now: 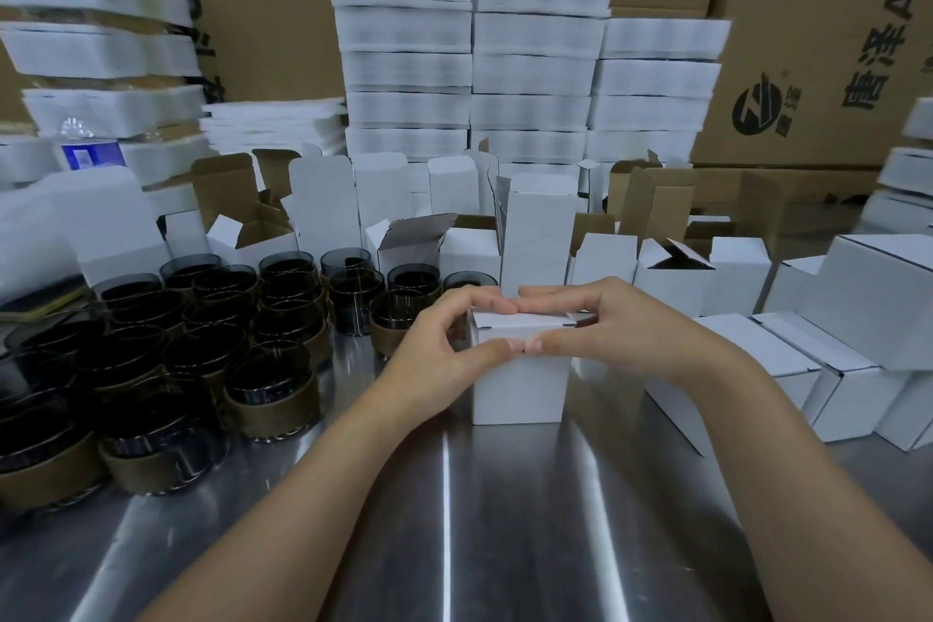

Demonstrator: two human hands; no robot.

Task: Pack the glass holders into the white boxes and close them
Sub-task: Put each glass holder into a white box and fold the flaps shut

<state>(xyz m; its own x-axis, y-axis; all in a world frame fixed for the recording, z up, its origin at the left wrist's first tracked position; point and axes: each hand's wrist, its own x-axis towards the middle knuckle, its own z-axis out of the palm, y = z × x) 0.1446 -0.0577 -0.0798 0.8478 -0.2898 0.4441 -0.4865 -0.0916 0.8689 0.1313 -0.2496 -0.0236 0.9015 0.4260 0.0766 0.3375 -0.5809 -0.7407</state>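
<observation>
Grip: left hand (444, 343), right hand (606, 324) arched, pinching white box (520, 389) top, seemingly closed.

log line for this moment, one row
left hand: pinches top of small white cardboard box | right hand: pinches same top | box: upright on shiny steel table | phase: closing

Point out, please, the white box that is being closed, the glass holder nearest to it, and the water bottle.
white box (520, 389): head view, on its front face.
glass holder (387, 337): head view, on its brown band.
water bottle (93, 156): head view, on its blue label.
</observation>
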